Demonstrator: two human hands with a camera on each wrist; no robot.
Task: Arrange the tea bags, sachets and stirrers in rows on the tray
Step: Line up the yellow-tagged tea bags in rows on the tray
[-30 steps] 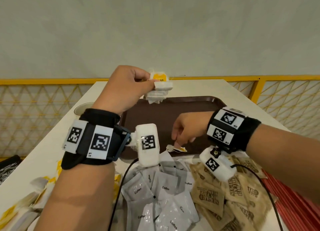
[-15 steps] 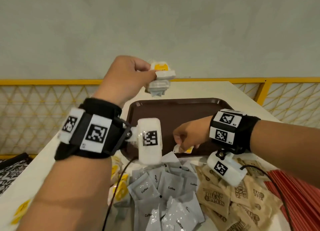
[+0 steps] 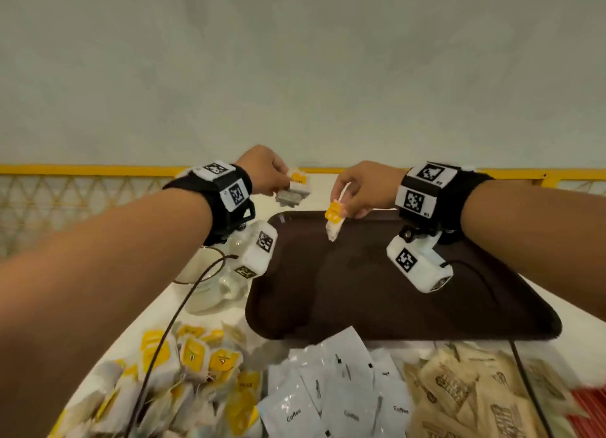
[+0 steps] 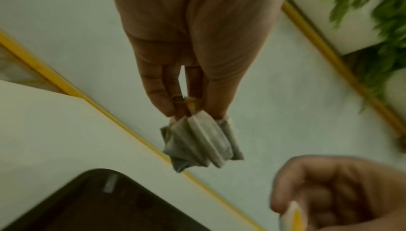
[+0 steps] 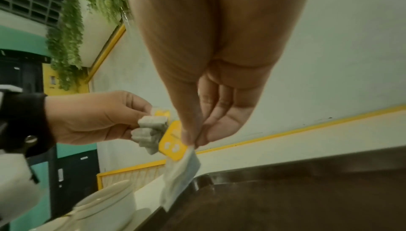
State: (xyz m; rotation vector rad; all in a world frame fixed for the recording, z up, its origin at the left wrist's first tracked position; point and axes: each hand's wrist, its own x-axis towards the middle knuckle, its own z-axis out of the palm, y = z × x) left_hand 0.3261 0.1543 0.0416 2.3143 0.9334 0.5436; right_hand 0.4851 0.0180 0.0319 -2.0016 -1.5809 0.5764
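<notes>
The tray [image 3: 393, 293] is lying bare, with the piles of tea bags [image 3: 183, 372] and sachets [image 3: 344, 388] waiting just before its near rim. The left hand [image 3: 262, 168] is pinching a bunched stack [image 3: 292, 191] beyond the far corner, while the right hand [image 3: 360, 188] is dangling one bag [image 3: 334, 221] over the far edge. The fanned stack is likely slipping loose, and the dangling bag may be landing askew or off the rim.

The white table [image 3: 229, 319] carries a brown tray [image 3: 393, 293], white cups [image 3: 210, 283], and heaped tea bags [image 3: 183, 382], coffee sachets [image 3: 334, 388] and sugar sachets [image 3: 465, 388].
</notes>
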